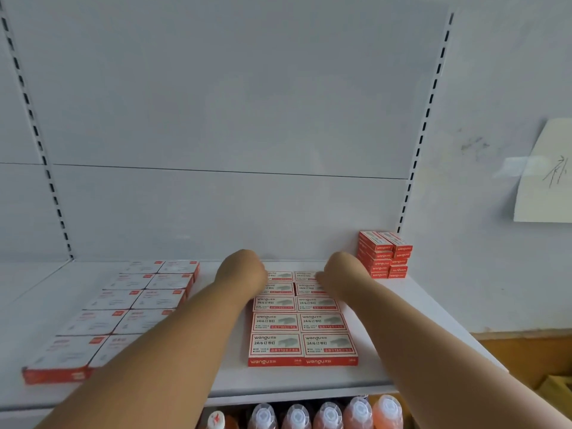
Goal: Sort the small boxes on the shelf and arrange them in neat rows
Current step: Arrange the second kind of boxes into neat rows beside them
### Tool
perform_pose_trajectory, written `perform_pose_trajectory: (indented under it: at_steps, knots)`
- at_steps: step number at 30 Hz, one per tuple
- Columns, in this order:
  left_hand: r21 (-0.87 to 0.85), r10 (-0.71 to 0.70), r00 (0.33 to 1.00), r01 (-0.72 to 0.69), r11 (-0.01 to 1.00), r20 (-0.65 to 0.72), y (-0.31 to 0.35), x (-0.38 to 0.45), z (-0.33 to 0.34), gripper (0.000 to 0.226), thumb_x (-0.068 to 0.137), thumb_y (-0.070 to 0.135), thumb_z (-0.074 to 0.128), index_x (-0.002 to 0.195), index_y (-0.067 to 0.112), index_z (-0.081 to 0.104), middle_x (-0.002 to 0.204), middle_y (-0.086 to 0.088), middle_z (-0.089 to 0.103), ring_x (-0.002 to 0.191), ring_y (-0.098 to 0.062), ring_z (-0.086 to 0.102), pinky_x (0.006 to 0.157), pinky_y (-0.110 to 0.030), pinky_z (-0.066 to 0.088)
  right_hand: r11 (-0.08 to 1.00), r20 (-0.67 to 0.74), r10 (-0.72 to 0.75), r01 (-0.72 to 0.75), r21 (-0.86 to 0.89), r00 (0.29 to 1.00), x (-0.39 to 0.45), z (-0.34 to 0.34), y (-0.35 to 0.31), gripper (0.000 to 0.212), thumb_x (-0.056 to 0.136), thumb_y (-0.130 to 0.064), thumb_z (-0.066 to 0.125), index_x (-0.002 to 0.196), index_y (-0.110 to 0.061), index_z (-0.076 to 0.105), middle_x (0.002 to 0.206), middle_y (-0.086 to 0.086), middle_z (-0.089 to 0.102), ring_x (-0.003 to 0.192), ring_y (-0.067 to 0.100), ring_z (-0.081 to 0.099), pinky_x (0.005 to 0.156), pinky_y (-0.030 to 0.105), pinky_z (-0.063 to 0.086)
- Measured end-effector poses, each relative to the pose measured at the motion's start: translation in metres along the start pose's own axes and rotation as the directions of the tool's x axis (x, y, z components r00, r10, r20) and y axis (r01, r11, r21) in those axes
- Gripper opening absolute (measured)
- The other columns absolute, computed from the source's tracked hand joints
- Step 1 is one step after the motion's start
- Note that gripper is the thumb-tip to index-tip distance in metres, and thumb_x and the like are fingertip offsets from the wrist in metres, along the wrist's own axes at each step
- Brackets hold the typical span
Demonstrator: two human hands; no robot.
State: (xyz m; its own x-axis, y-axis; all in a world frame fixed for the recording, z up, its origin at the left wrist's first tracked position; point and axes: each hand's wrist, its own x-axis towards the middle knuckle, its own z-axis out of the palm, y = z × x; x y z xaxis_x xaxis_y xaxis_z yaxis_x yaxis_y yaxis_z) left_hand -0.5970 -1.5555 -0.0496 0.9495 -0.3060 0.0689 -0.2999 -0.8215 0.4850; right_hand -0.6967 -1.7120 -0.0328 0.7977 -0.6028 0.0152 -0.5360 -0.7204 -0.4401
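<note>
Two hands (244, 270) (337, 274) at staple boxes' (301, 323) rear edge.

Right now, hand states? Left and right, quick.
Left hand: at the far end of the staple box grid; fingers hidden, cannot tell.
Right hand: same spot, fingers hidden, cannot tell.

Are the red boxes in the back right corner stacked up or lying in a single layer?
Stacked. The red boxes stand several layers high in two columns against the back panel.
</note>
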Motion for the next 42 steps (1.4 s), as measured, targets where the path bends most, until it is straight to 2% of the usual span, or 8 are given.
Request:
perform_pose_trajectory:
  at_steps: [4,20,24,29,33,36,39,42]
  knots:
    - [0.052,0.022,1.0,-0.022,0.998,-0.012,-0.001,0.002,0.002,0.018,0.087,0.023,0.058,0.081,0.018,0.073,0.078,0.001,0.07,0.071,-0.02,0.066,0.055,-0.027,0.044,0.998,-0.018,-0.013,0.012,-0.058,1.0,0.001,0.003,-0.002,0.019,0.089,-0.018,0.056,0.071,-0.011,0.051,0.068,0.0,0.051,0.068,0.02,0.053,0.048,0.024,0.036]
    - [0.17,0.05,0.998,-0.042,0.985,-0.041,0.004,-0.004,0.002,0.013,0.089,0.017,0.055,0.084,0.017,0.067,0.08,0.001,0.065,0.072,-0.019,0.062,0.055,-0.028,0.041,0.998,0.002,-0.046,0.046,-0.041,0.999,-0.005,-0.001,-0.001,0.019,0.09,-0.025,0.059,0.08,-0.009,0.06,0.069,0.0,0.056,0.059,0.014,0.053,0.045,0.023,0.037]
    - [0.22,0.108,0.992,-0.092,0.971,-0.06,0.008,-0.012,-0.002,0.009,0.091,0.019,0.055,0.094,0.017,0.063,0.088,0.0,0.061,0.078,-0.019,0.061,0.061,-0.029,0.046,0.998,0.02,-0.06,0.06,-0.023,0.998,-0.009,-0.005,0.001,0.017,0.09,-0.025,0.059,0.083,-0.01,0.059,0.071,0.0,0.057,0.06,0.013,0.052,0.046,0.023,0.037]
    - [0.334,0.163,0.987,-0.148,0.931,-0.016,0.022,-0.021,-0.016,0.018,0.091,0.021,0.056,0.108,0.017,0.056,0.093,0.0,0.054,0.085,-0.02,0.059,0.067,-0.03,0.048,0.99,0.013,-0.139,0.139,0.001,0.99,-0.015,-0.017,0.012,0.033,0.093,-0.028,0.061,0.119,-0.009,0.06,0.114,0.006,0.064,0.095,0.024,0.064,0.08,0.033,0.056]
    - [0.462,0.135,0.99,-0.141,0.876,0.046,0.038,-0.026,-0.028,0.028,0.091,0.022,0.055,0.118,0.017,0.057,0.099,-0.002,0.055,0.089,-0.021,0.06,0.069,-0.03,0.047,0.975,0.05,-0.217,0.214,0.066,0.975,-0.012,-0.024,0.024,0.04,0.092,-0.029,0.062,0.128,-0.011,0.057,0.117,0.007,0.065,0.095,0.027,0.067,0.081,0.034,0.057]
    - [0.507,0.191,0.982,-0.167,0.845,0.004,0.059,-0.028,-0.028,0.031,0.091,0.021,0.051,0.121,0.016,0.056,0.106,-0.004,0.05,0.093,-0.024,0.057,0.07,-0.032,0.046,0.964,-0.036,-0.256,0.258,0.066,0.966,-0.004,-0.037,0.038,0.039,0.092,-0.028,0.06,0.128,-0.015,0.057,0.119,0.005,0.065,0.091,0.023,0.066,0.075,0.028,0.053]
    - [0.409,0.278,0.96,-0.261,0.874,0.018,0.089,-0.027,-0.016,0.026,0.092,0.025,0.051,0.116,0.016,0.058,0.109,-0.003,0.056,0.095,-0.025,0.058,0.073,-0.032,0.046,0.953,-0.167,-0.286,0.299,0.056,0.944,0.004,-0.056,0.055,0.032,0.09,-0.027,0.059,0.121,-0.02,0.062,0.116,0.001,0.065,0.103,0.021,0.061,0.079,0.022,0.043]
    - [0.323,0.329,0.944,-0.313,0.893,0.004,0.121,-0.027,-0.001,0.025,0.093,0.027,0.051,0.114,0.017,0.059,0.114,-0.005,0.059,0.101,-0.027,0.058,0.08,-0.032,0.048,0.934,-0.277,-0.315,0.348,0.079,0.908,0.011,-0.074,0.074,0.025,0.089,-0.022,0.056,0.113,-0.022,0.065,0.113,0.001,0.06,0.097,0.021,0.059,0.075,0.025,0.042]
